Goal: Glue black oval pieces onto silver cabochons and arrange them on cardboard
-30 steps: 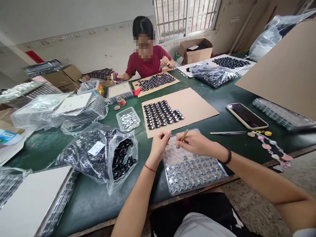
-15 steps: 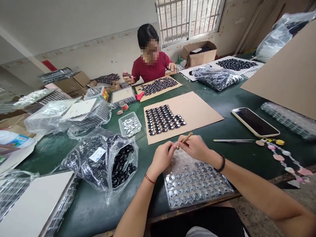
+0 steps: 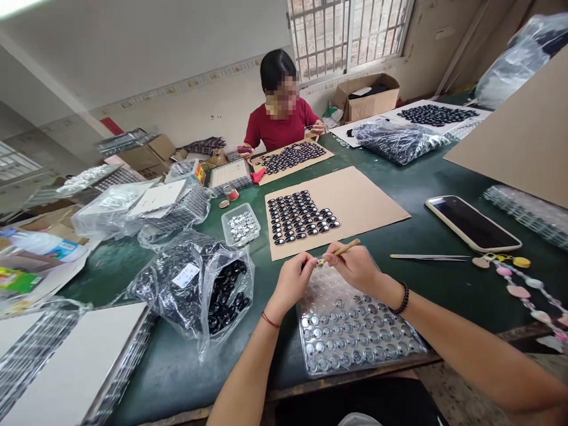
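My left hand (image 3: 293, 280) pinches a small shiny round piece (image 3: 320, 262) between thumb and fingertips. In my right hand (image 3: 356, 267) is a thin wooden stick (image 3: 349, 246), its lower end against or very near that piece; the fingers partly hide the contact. Both hands are above the far part of a clear plastic tray (image 3: 329, 289), where the pockets look bare. Silvery round pieces (image 3: 355, 342) fill rows in the tray's near part. Beyond my hands, a cardboard sheet (image 3: 361, 204) bears rows of black oval pieces (image 3: 295, 218) with shiny tops.
To the left are an open plastic bag of black pieces (image 3: 228, 293) and a small tub (image 3: 227, 229) of silvery parts. Tweezers (image 3: 428, 257), a phone (image 3: 473, 222) and a beaded strap (image 3: 518, 291) lie right. Across the table sits a co-worker (image 3: 284, 127).
My view has turned slightly left, so the table things appear farther right. The shiny piece at my left fingertips shows more plainly. Across the table, the co-worker's hands have shifted.
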{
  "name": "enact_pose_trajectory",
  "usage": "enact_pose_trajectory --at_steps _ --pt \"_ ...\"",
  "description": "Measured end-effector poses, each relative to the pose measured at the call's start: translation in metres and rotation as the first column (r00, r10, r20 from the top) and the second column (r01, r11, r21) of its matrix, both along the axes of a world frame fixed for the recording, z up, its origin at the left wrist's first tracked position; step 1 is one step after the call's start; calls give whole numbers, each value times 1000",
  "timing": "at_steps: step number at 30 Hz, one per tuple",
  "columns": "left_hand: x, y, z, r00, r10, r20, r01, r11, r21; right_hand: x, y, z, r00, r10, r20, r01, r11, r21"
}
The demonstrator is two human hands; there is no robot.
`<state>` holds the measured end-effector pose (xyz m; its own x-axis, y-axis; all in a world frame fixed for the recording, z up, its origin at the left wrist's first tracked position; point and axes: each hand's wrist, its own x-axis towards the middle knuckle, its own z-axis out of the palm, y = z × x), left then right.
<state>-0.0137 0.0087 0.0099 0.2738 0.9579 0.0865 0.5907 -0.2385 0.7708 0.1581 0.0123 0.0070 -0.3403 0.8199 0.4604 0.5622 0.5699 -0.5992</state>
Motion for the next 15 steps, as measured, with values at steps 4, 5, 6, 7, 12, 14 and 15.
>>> enact_pose_trajectory --at_steps 4,5,6,7,12,14,15 --pt "0 0 -1 1000 12 -5 -12 1000 3 0 0 0 1000 -20 -4 20 999 33" --pt "0 1 -2 1000 17 -7 -17 1000 3 0 0 1 1000 -19 -1 19 999 41" --pt "0 1 -2 1000 22 -9 -22 1000 0 0 -1 1 1000 -16 2 15 999 48" --pt "-1 2 -3 1000 28 -13 -28 1000 -2 0 -1 1 1000 -9 4 9 998 57" --pt "-1 5 -5 998 42 -49 -41 999 21 1 0 -1 999 4 36 -7 996 87" --pt "-1 5 -5 997 40 -71 -38 999 34 2 2 -3 999 -9 50 5 997 80" --pt "-1 5 -5 996 41 -83 -38 999 38 2 2 -4 998 -14 55 9 997 79"
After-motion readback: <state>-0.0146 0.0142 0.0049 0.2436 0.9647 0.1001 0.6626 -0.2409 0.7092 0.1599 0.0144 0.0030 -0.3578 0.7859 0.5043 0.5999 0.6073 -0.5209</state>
